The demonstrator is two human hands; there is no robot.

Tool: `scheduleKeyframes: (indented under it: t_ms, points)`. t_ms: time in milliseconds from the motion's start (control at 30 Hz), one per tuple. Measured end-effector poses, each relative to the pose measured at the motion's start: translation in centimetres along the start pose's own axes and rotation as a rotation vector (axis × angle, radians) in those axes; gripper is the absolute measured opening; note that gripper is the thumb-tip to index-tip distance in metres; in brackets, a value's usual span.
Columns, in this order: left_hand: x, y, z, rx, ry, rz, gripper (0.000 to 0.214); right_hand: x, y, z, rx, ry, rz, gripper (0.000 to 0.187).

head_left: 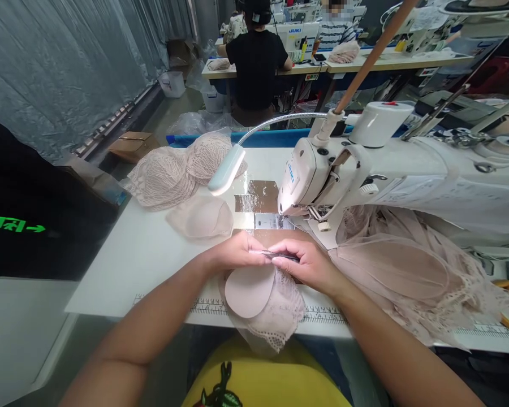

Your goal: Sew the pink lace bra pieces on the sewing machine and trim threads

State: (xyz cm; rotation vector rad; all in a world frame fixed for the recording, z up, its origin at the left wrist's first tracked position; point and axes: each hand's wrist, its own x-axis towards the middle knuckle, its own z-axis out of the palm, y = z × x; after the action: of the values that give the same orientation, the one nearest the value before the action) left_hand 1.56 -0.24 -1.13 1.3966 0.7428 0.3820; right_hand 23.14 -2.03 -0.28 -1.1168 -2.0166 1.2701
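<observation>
My left hand [236, 251] and my right hand [302, 261] meet at the front edge of the white sewing table [144, 254]. Both pinch the top edge of a beige padded cup with a lace overlay [258, 302], which hangs over the table edge toward my lap. A thin dark tool, perhaps tweezers [280, 256], shows between the fingers of my right hand. The needle area of the white sewing machine [365, 175] lies just beyond my hands.
A pile of lace cups [176, 172] and a plain foam cup [203, 217] sit at the left of the table. More lace fabric [407, 277] is heaped at the right under the machine arm. A gooseneck lamp [227, 169] hangs over the table. Other people sew at tables behind.
</observation>
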Motion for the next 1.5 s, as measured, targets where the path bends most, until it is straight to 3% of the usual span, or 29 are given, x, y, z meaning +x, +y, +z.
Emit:
scheduleKeyframes:
  t_ms: [167,300,400,633,933,1167,1500]
  points:
    - [0.0,0.3,0.3,0.011,0.002,0.01,0.044,0.2,-0.1,0.4,0.028,0.08,0.025,0.018]
    - [0.3,0.1,0.2,0.061,0.017,0.036,0.035,0.4,0.2,0.7,0.045,0.068,0.084,0.033]
    - [0.0,0.3,-0.7,0.138,-0.004,0.0,0.026,0.5,0.5,0.6,-0.006,0.039,0.112,0.024]
    - [-1.3,0.9,-3.1,0.197,0.046,-0.043,0.025,0.2,0.9,0.1,0.079,0.05,0.252,0.022]
    - [-0.8,0.7,-1.9,0.147,0.08,-0.067,0.028,0.1,1.1,0.1,0.127,0.047,0.227,0.023]
    - [-1.4,1.2,-2.8,0.196,0.034,-0.032,0.028,0.3,1.2,-0.3,0.033,0.08,0.198,0.021]
    - [-1.7,0.4,-3.4,0.27,0.174,-0.097,0.024,-0.2,1.6,-0.9,-0.178,0.145,0.206,0.024]
